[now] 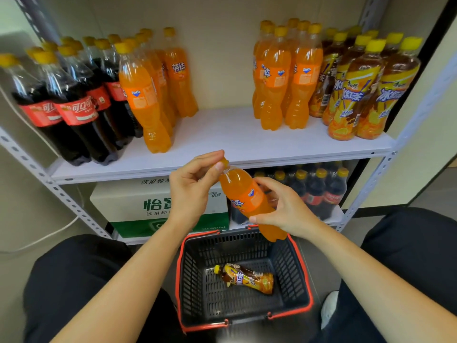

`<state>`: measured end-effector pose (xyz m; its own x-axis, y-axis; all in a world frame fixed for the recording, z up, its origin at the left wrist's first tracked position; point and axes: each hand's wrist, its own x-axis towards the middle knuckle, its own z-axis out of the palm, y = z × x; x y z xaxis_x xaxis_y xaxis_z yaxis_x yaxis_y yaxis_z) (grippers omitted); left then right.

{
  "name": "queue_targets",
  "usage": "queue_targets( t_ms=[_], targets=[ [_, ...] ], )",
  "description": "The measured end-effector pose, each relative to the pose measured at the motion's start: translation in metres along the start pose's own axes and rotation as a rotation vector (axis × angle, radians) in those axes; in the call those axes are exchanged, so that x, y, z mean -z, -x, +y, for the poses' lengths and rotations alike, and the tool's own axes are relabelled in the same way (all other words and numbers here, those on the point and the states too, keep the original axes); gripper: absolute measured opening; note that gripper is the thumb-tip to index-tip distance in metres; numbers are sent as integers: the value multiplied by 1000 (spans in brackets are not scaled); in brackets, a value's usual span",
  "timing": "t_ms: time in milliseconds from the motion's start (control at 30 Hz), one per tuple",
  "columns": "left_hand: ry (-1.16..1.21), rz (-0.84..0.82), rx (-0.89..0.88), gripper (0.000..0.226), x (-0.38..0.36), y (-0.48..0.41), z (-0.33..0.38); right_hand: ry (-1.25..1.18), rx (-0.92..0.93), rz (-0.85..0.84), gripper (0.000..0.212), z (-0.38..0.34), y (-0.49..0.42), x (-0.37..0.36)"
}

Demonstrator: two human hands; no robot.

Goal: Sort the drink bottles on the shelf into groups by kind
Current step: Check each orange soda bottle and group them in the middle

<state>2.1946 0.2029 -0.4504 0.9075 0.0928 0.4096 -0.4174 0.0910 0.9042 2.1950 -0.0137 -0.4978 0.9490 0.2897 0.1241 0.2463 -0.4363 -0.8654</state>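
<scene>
Both hands on tilted orange soda bottle [247, 196] over basket [300, 276]: left hand [191, 186] pinches cap, right hand [284, 209] apparently wraps lower body.

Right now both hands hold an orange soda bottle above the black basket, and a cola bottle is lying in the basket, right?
Not quite. The head view shows the bottle lying in the basket is an iced tea bottle with a yellow cap, not cola. The rest holds: left hand and right hand hold the orange soda bottle above it.
</scene>
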Motion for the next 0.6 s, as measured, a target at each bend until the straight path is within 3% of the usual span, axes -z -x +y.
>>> queue_targets(
  t_ms=[233,467,600],
  targets=[
    [64,-38,16,27,2,-6,-8,-141,-32,-60,74,-5,4,6],
    [176,-172,209,34,1,-19,-8,-332,-84,-156,77,-7,8,8],
    [235,-231,232,31,1,-20,-4,-412,-99,-200,71,-8,10,6]
  ],
)
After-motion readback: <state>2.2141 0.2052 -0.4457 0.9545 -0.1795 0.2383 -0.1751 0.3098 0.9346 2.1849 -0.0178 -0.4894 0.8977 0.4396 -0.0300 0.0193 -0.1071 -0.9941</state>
